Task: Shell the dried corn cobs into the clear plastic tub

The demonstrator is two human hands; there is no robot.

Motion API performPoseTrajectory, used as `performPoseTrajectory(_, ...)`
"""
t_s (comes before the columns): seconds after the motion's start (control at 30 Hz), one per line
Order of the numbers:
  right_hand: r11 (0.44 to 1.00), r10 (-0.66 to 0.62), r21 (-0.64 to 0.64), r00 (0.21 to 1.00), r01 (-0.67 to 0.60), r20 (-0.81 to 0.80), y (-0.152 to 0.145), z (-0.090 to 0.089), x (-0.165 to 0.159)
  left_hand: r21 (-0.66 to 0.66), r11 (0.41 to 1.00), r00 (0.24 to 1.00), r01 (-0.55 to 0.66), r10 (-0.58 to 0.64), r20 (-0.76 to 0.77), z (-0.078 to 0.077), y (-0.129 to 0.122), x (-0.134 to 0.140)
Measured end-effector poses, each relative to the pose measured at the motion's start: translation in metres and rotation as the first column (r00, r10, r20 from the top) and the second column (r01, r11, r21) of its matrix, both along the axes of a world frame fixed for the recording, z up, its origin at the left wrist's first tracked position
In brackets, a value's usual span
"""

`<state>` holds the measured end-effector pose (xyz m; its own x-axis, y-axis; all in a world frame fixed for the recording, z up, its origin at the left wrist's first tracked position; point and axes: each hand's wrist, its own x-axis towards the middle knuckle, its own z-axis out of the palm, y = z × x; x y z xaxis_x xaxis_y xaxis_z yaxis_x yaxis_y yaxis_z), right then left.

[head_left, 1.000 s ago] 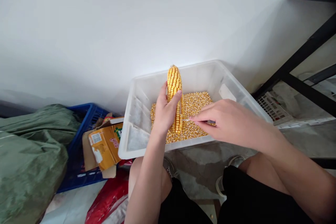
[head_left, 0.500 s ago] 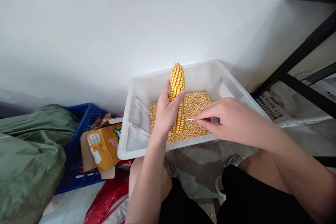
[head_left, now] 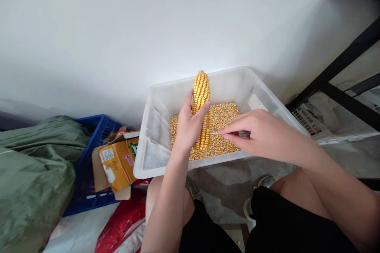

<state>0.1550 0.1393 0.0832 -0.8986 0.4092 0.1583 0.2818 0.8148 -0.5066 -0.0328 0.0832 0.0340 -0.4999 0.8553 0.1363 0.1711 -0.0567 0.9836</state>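
Observation:
An ear of corn (head_left: 201,93) stands tilted over the tub, its yellow kernels in rows. My left hand (head_left: 190,126) is wrapped round its middle, thumb across the front. My right hand (head_left: 252,132) pinches a screwdriver-like tool (head_left: 242,134) with a dark handle and a thin metal shaft. The shaft's tip meets the lower right side of the ear, where a strip of kernels seems to be gone. Beneath both hands, loose corn kernels (head_left: 224,115) cover the bottom of a translucent plastic tub (head_left: 166,87).
At left stand a blue crate (head_left: 99,126), a torn orange carton (head_left: 120,164) and a green cloth bundle (head_left: 35,166). A red bag (head_left: 123,217) lies below them. A black metal frame (head_left: 341,63) rises at right, with a white basket (head_left: 310,120) behind it. The wall backs the tub.
The view has shifted very slightly. Both hands keep their grip on the ear and the tool, and the tool's tip stays at the ear's lower right side.

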Motion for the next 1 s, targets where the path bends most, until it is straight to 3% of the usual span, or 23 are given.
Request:
performPoseTrajectory(0.4, 0.999, 0.022, 0.025, 1.0, -0.022, 0.008, 0.0, 0.001, -0.001, -0.026, 0.999, 1.0, -0.02, 0.019, -0.018, 0.001, -0.001, -0.001)
performPoseTrajectory(0.67, 0.992, 0.006, 0.122, 0.999, -0.01, 0.033, -0.007, -0.001, -0.002, -0.05, 0.997, 0.997, -0.058, 0.055, -0.056, -0.003, -0.002, -0.003)
performPoseTrajectory(1.0, 0.975, -0.01, 0.223, 0.993, -0.017, 0.117, -0.024, -0.005, -0.01, 0.018, 0.999, 0.994, 0.027, -0.025, -0.105, -0.006, -0.002, -0.003)
